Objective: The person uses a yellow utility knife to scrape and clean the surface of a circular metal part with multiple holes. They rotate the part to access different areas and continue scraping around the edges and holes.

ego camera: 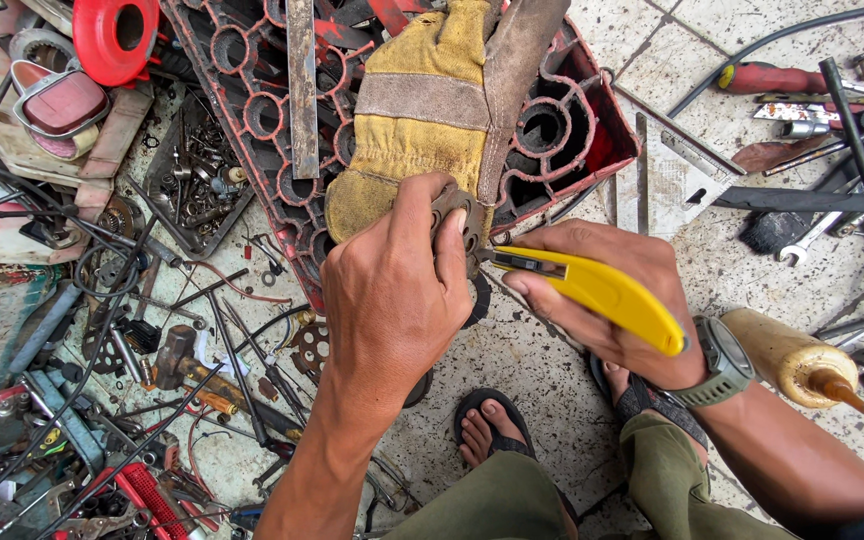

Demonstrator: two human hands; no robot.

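Note:
My left hand [389, 290] pinches a small flat metal part with round holes [460, 222] at the centre of the view. My right hand [602, 300], with a watch on its wrist, grips a yellow utility knife [602, 293] whose blade tip meets that part. Just beyond both hands a yellow and grey leather work glove [432, 100] lies on a red metal crate with round openings [552, 140].
Scattered tools, bolts and wires [152, 380] cover the floor at left. A tray of small parts [197, 175] and a red disc [117, 35] lie upper left. Wrenches and a screwdriver [772, 78] sit at right, with a squeeze bottle [802, 360]. My sandalled feet [492, 425] are below.

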